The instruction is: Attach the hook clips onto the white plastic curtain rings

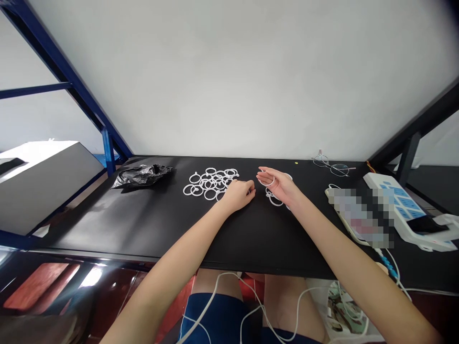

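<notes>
A pile of thin white rings (210, 194), several with a small knob on the rim, lies on the black tabletop. My left hand (239, 194) is at the pile's right edge, covering part of it. Its fingers are curled together, palm down, and whatever may be in them is hidden. To the right, my right hand (281, 184) is turned with the palm side showing and holds one white ring (267, 185) at its fingers. Beneath and behind that hand lies a smaller group of white rings (275, 202), partly covered by it.
A crumpled black plastic bag (143, 176) lies at the left. On the right are eyeglasses (339, 169), a phone (355, 215) with a cable, and a white power strip (401, 205). Blue metal frame bars (71, 79) rise at the left, and white cables (263, 310) hang across the lap.
</notes>
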Motion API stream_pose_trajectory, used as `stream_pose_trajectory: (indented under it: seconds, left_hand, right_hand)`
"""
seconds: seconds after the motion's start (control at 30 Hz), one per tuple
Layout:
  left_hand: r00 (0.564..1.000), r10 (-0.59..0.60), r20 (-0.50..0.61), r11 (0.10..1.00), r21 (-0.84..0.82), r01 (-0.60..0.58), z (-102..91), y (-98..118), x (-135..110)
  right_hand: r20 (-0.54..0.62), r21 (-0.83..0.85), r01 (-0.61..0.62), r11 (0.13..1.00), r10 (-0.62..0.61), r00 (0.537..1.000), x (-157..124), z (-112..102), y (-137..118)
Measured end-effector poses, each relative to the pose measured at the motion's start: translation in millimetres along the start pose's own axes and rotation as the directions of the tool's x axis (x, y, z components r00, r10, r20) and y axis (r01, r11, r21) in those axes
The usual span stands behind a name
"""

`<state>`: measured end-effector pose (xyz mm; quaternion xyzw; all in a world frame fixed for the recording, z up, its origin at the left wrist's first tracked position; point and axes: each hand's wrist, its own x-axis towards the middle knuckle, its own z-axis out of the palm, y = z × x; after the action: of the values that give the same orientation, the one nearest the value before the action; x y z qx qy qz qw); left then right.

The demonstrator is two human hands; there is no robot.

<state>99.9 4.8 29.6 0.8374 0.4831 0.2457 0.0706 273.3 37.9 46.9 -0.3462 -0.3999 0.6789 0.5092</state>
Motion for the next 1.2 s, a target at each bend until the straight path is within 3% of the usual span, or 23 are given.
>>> stream_pose_trajectory:
  seconds: [0.13,1.2]
  left_hand:
    - [1.000,-0.002,-0.002,1.000,-0.004,0.002,1.0,-0.7,0.2]
    - [1.000,0.007,0.005,1.000,0.031,-0.007,4.2,-1.9,1.0]
  right_hand:
    - [0.004,0.020,-0.048,0.999,0.048,0.999,-1.1,3.8,-2.4]
    - [0.005,-0.035,-0.052,0.998,0.052,0.999,-3.5,3.1,1.0]
